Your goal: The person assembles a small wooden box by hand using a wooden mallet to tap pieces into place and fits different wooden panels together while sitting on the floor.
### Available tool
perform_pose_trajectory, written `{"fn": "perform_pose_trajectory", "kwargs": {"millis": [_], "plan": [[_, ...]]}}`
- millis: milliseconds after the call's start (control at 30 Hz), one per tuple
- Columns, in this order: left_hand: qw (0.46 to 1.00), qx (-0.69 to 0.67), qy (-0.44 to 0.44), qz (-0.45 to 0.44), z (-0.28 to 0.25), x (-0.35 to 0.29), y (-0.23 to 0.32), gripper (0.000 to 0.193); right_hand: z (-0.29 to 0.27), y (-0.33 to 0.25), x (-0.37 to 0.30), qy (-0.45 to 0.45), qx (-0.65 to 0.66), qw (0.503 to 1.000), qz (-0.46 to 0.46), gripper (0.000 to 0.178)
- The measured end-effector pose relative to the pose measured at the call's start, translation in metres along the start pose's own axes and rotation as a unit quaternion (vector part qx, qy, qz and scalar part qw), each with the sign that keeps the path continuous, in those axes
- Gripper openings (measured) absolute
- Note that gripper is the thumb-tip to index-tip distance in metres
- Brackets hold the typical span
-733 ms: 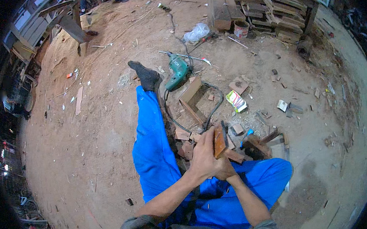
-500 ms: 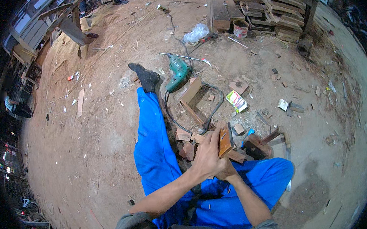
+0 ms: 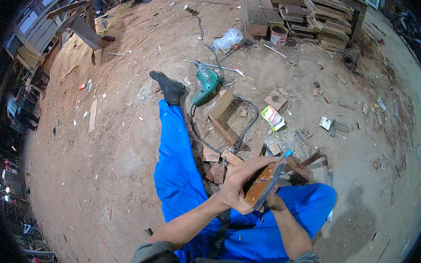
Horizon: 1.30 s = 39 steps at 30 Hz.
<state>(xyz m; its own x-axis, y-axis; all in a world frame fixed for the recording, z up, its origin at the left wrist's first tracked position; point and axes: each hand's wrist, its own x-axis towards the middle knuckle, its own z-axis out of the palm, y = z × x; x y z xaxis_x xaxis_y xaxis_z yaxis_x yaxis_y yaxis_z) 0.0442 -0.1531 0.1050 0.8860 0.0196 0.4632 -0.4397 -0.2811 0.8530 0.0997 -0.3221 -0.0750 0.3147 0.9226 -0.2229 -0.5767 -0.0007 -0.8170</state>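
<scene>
My left hand (image 3: 236,183) is wrapped round a brown wooden block (image 3: 263,185), thumb and fingers on opposite edges. The block is tilted above my lap, showing an orange-brown face and a dark grey edge. Close against its lower right side is my right hand (image 3: 275,201); its fingers are hidden behind the block, so I cannot tell their grip. Just beyond the hands lie small wood offcuts (image 3: 211,154) and a darker wooden piece (image 3: 298,170). An L-shaped wooden piece (image 3: 222,118) rests farther out on the ground.
A green power drill (image 3: 206,83) with a looping black cord lies past my outstretched left leg (image 3: 175,153). Stacked planks (image 3: 329,18) and a small bucket (image 3: 279,35) stand at the far right. Another person (image 3: 19,113) is at the far left.
The wooden block has turned so its broad face shows more. My left hand has opened out around its edges, and my right hand has shifted right, partly behind it.
</scene>
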Motion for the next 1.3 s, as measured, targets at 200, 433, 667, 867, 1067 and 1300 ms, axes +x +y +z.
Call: {"fn": "perform_pose_trajectory", "kwargs": {"millis": [200,433,667,867,1067,1300], "plan": [[0.997,0.008,0.080,0.017,0.013,-0.013,-0.016,0.067,0.021,-0.005,0.003,0.031,0.078,0.993,-0.080,0.081],[0.986,0.005,0.162,0.041,0.023,-0.010,-0.011,0.064,0.000,0.018,0.001,0.015,0.037,0.998,-0.043,0.090],[0.989,0.005,0.147,0.004,0.025,-0.011,-0.015,0.065,0.027,0.010,0.010,0.027,-0.010,0.987,-0.160,0.101],[0.945,0.088,0.280,-0.145,0.038,-0.008,-0.011,0.071,0.022,-0.015,0.022,0.072,-0.249,0.955,-0.145,0.080],[0.939,0.006,0.317,-0.133,0.039,-0.010,-0.009,0.070,0.033,-0.013,0.027,0.117,-0.288,0.924,-0.222,0.064],[0.907,-0.062,0.410,-0.077,0.048,-0.008,-0.012,0.063,0.041,0.015,0.038,0.246,-0.176,0.930,-0.209,0.053]]}}
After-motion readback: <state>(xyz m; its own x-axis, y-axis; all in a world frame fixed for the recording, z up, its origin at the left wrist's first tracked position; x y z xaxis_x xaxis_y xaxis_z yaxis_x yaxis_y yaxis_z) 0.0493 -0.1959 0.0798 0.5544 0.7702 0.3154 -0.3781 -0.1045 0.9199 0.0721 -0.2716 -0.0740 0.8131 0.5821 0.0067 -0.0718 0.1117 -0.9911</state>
